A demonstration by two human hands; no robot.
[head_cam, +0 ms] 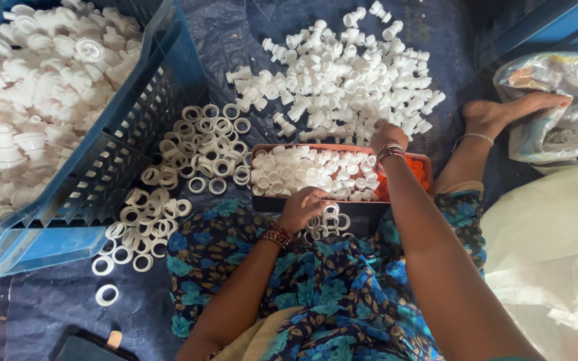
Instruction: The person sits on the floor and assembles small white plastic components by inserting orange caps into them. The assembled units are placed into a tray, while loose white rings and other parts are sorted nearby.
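The orange tray (424, 170), filled with small white caps, lies at the frame's centre with its long axis running left to right. The left hand (302, 208) rests at its near edge, fingers curled together over white rings (332, 220); whether it grips 1 cannot be told. The right hand (387, 136) is at the tray's far edge, touching the pile of white nozzles (342, 73), fingers hidden. More rings (202, 150) spread left, beside a blue crate (128, 140) cut off at upper left.
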